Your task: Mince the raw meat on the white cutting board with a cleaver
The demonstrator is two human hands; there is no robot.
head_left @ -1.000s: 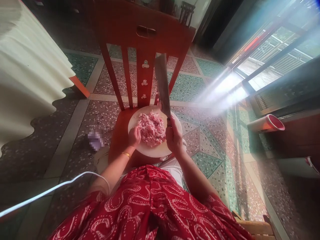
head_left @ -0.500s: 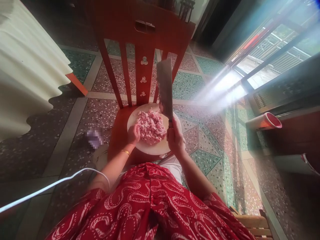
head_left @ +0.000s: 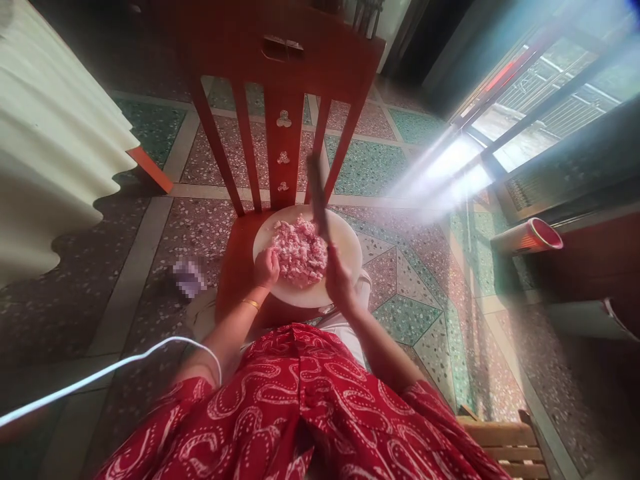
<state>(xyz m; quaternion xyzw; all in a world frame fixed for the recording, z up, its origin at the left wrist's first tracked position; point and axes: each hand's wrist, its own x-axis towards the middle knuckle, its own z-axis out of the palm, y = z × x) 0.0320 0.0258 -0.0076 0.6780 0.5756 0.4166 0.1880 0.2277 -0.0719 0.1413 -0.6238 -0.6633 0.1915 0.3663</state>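
Here, a chair (head_left: 235, 267) bears a board (head_left: 349, 237), with meat (head_left: 299, 253) mid-board. Along the meat's right side, the cleaver (head_left: 319, 193) points forward, tip leaning left, gripped by the right hand (head_left: 341, 277); the left hand (head_left: 267, 268) curls at the meat's left edge, its hold unclear.

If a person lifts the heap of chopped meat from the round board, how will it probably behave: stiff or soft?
The meat will probably be soft and sag, since it lies as a loose, lumpy mound on the round board. Small bits may well fall off, as its edge looks ragged. It might be slippery, judging by its raw pink look.
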